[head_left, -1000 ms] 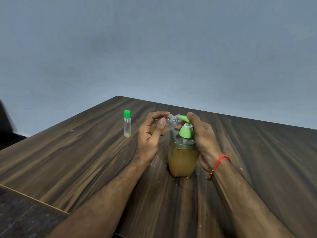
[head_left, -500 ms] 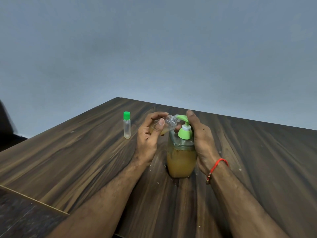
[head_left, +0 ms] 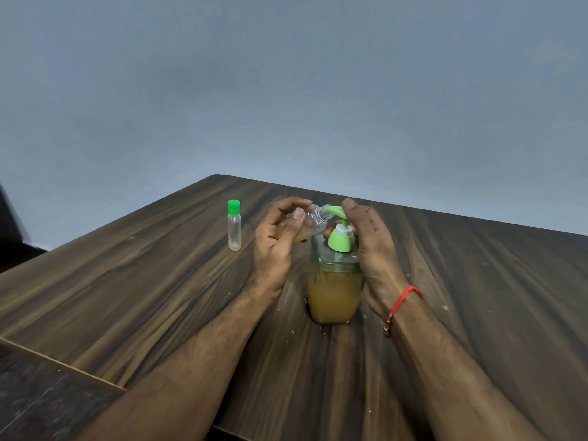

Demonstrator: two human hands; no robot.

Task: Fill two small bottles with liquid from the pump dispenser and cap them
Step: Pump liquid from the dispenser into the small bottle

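A clear pump dispenser (head_left: 334, 291) half full of amber liquid stands on the wooden table (head_left: 143, 281). Its green pump head (head_left: 341, 232) points left. My left hand (head_left: 276, 246) holds a small uncapped clear bottle (head_left: 313, 222) tilted on its side, mouth against the green nozzle; some amber liquid lies in its lower part. My right hand (head_left: 374, 249) wraps the dispenser's right side, with a fingertip on top of the pump head. A second small clear bottle (head_left: 234, 225) with a green cap stands upright to the left, apart from both hands.
The dark wood table's far edge runs just behind the hands against a plain grey-blue wall (head_left: 286, 90). A red thread band (head_left: 404, 300) circles my right wrist. Small pale specks lie on the table around the dispenser's base.
The hands, the tilted bottle and the dispenser keep nearly the same pose; only the view has shifted slightly. The capped bottle has not moved.
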